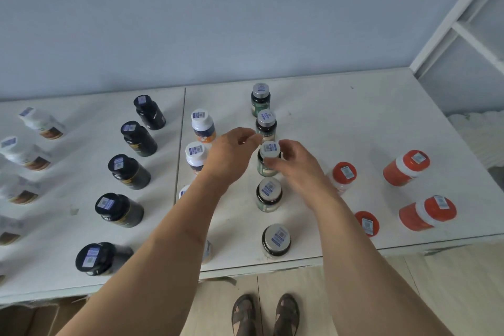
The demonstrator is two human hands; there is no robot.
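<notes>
White flat table [341, 106], 2 boards w/ a seam, bore rows, L to R: white plastic bottles [41, 122], black plastic bottles [137, 139], white-capped blue-orange bottles [202, 124], dark green silver-capped bottles [260, 96], orange-lidded jars [406, 167].

Bottles [269, 193]: five black, five green, four orange-lidded, at least eight white

We stretch both bare forearms forward, our left hand [231, 155] loosely bent, our right hand [297, 169] pinching with thumb and curled fingers [289, 148].
</notes>
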